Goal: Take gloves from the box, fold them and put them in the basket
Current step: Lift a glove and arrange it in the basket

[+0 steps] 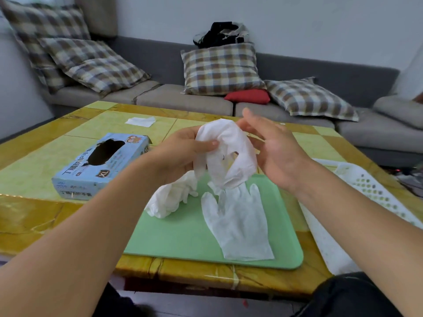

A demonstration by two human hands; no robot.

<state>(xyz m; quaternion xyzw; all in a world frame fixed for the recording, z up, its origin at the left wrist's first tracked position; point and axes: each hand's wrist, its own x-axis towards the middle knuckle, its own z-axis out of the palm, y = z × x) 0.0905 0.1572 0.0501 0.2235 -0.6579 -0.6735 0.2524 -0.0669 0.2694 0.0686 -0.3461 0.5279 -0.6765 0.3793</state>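
Observation:
My left hand pinches a crumpled white glove with thumb and fingers, holding it up above the green mat. Just to its right, my right hand hovers with fingers straight and spread, fingertips near the glove's top. Flat on the mat lies another white glove, fingers pointing away from me. A bunched glove pile sits on the mat's left part. The blue glove box lies to the left, its oval opening dark. The white perforated basket stands at the right table edge.
A white tissue lies at the far side of the yellow-tiled table. Beyond the table runs a grey sofa with checked cushions and a red one. My dark-clad knee shows at the lower right.

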